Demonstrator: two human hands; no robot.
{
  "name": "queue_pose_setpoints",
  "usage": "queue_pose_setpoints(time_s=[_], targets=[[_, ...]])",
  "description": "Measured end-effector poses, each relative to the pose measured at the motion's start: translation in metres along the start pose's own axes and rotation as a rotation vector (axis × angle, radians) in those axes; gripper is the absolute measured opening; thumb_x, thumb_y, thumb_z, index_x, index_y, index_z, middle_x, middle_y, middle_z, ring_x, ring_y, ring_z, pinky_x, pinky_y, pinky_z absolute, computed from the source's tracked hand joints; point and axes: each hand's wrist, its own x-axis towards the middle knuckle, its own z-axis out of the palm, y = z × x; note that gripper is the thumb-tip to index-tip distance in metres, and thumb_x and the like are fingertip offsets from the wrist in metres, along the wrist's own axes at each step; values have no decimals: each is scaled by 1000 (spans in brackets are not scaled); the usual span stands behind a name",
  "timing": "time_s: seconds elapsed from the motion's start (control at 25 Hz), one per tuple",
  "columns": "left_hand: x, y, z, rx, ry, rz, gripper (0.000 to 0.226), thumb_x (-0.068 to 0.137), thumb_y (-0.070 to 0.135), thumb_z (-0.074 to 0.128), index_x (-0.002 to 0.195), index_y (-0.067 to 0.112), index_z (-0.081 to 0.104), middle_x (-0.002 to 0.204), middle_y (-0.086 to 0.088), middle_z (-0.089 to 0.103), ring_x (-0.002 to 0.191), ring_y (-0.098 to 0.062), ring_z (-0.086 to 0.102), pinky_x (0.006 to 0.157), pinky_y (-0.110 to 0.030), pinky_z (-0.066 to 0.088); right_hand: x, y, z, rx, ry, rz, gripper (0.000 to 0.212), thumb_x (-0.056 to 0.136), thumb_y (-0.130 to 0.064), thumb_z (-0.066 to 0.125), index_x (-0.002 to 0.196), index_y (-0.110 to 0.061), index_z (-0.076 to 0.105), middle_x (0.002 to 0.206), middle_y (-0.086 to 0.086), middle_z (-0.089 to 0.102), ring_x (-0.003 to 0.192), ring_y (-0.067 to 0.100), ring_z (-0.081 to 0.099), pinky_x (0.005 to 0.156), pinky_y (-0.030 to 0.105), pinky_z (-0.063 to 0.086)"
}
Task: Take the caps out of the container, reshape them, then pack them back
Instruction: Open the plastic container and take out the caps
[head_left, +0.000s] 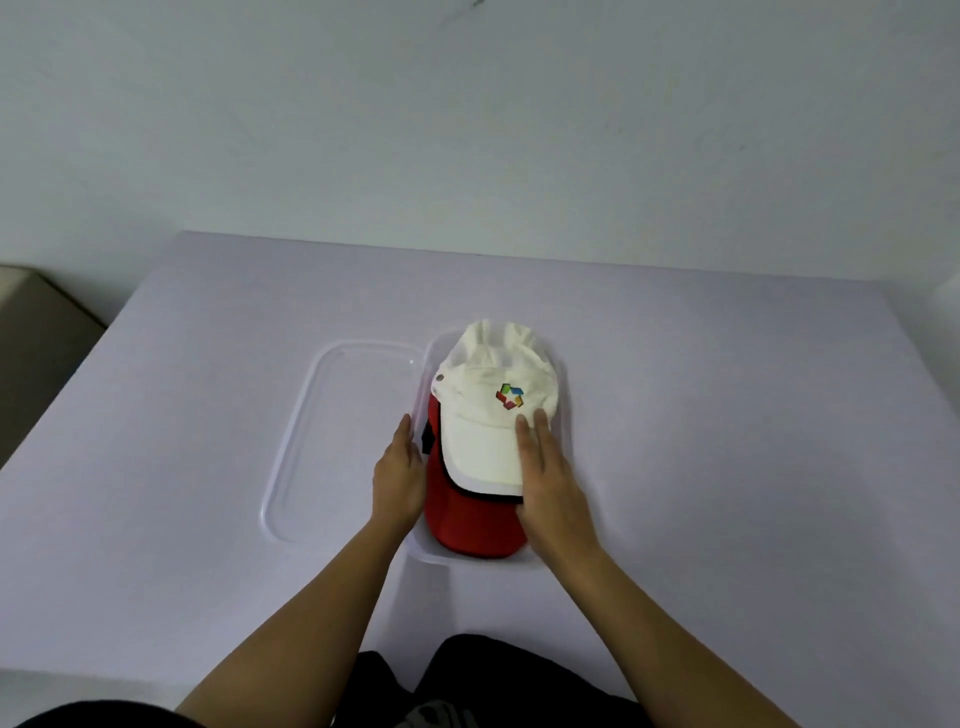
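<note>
White cap (485, 441) atop red cap (467, 525) (in container (439, 558)), right hand (550, 483) flat

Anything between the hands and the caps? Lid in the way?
Nothing visible. The lid lies on the table left of the open container. The right hand rests on the white cap, the left hand beside it; the red cap sits under the white one.

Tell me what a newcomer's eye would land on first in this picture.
The white cap with a colourful logo stands out first, stacked on a red cap in a clear container on the pale table. The right hand lies flat on its brim, and the left hand is at the container's left side. A clear lid lies just left of the container.
</note>
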Motion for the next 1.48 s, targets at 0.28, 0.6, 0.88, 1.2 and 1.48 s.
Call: queue_pose_setpoints(time_s=[0.28, 0.6, 0.88, 1.2, 1.48], targets=[[1, -2, 5, -5, 15, -13, 46, 102, 14, 26, 148, 14, 26, 146, -14, 44, 131, -34, 44, 107, -40, 34, 4, 76, -47, 98, 538, 55, 94, 82, 12, 55, 150, -22, -1, 155, 22, 11, 147, 17, 0, 117, 22, 12], [2, -1, 8, 28, 37, -11, 46, 102, 13, 26, 148, 15, 26, 145, -13, 45, 130, -31, 47, 108, -40, 34, -4, 172, -28, -184, -15, 259, 88, 73, 28, 41, 149, -11, 17, 157, 10, 1, 144, 39, 11, 105, 55, 37], [1, 3, 11, 91, 60, -8, 45, 103, 16, 26, 148, 15, 25, 144, -12, 46, 129, -32, 48, 108, -42, 35, 91, 206, -49, -220, -268, 299, 84, 87, 12, 42, 150, -23, -1, 159, 4, -11, 145, 32, 8, 107, 47, 35], [0, 5, 12, 86, 64, -19, 45, 103, 14, 25, 148, 14, 25, 144, -13, 47, 128, -31, 50, 107, -42, 36, 101, 103, -49, 13, -250, -49, 75, 73, 2, 52, 144, -7, 30, 153, 18, 22, 140, 35, 27, 113, 44, 30], [0, 0, 9, 71, 51, -13, 46, 102, 13, 26, 148, 15, 25, 144, -12, 46, 128, -29, 50, 106, -39, 37, 21, 9, 3, -215, -624, -187, 102, 72, -37, 72, 149, -20, 7, 158, 10, -9, 145, 32, -4, 113, 62, 12]])
